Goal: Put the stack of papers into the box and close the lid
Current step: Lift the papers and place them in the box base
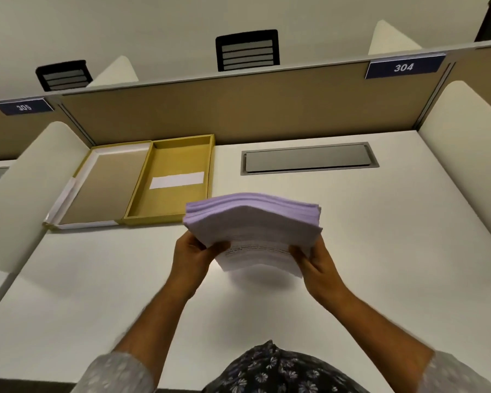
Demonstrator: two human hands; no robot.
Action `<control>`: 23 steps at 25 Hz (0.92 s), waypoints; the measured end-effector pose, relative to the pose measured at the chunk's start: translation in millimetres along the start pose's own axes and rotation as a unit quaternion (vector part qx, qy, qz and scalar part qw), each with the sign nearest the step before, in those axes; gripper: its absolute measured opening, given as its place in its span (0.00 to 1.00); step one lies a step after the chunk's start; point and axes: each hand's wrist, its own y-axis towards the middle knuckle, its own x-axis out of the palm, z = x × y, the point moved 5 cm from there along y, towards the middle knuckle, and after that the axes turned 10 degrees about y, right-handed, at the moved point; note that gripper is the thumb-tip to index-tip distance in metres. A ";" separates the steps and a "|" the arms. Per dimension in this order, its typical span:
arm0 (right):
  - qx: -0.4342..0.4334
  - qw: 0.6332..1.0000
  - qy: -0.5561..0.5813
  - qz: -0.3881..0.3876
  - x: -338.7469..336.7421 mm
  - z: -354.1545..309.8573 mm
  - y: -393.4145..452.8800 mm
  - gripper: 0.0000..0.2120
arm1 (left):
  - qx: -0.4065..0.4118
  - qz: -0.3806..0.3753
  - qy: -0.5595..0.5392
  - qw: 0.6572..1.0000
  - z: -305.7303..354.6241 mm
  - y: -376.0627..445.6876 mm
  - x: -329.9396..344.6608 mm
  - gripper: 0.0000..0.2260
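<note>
Even bright indoor light, soft shadow under the paper stack [253,222], wide-angle edge bending, slight blur

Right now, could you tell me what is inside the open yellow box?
The yellow box holds only a white rectangular label or slip on its floor. The stack of papers hides its near right corner.

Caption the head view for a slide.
Both hands, left and right, lift the paper stack beside the open yellow box.
</note>
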 end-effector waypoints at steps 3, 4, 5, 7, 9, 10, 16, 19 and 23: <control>0.024 0.999 -0.022 -0.013 6.2 22.8 -0.8 0.22 | -0.035 -0.008 -0.003 0.999 -19.8 -6.2 5.1 0.15; 0.030 0.999 -0.031 -0.011 6.5 31.2 0.9 0.22 | -0.040 -0.017 -0.002 0.999 -26.0 -5.1 9.0 0.14; 0.036 0.998 -0.041 -0.010 5.8 41.6 3.2 0.22 | -0.043 -0.030 0.006 0.999 -32.7 -3.0 14.2 0.14; 0.069 0.995 -0.074 -0.016 4.7 62.9 3.2 0.24 | -0.059 -0.065 0.038 0.995 -52.0 0.7 27.9 0.15; 0.105 0.987 -0.123 -0.015 4.8 84.9 -2.4 0.24 | -0.085 -0.091 0.066 0.990 -77.5 1.2 39.7 0.15; 0.114 0.982 -0.148 -0.009 5.2 90.6 -6.0 0.23 | -0.089 -0.090 0.083 0.989 -88.4 0.8 43.2 0.15; 0.126 0.972 -0.194 0.047 31.2 78.3 -2.4 0.24 | -0.039 -0.102 0.109 0.988 -109.5 15.4 28.4 0.12; 0.126 0.969 -0.207 0.047 57.8 69.6 8.0 0.25 | -0.040 -0.130 0.072 0.988 -111.9 30.1 -1.1 0.15; 0.153 0.966 -0.206 0.031 115.5 55.5 41.9 0.24 | -0.036 -0.139 0.029 0.989 -107.5 70.8 -60.2 0.17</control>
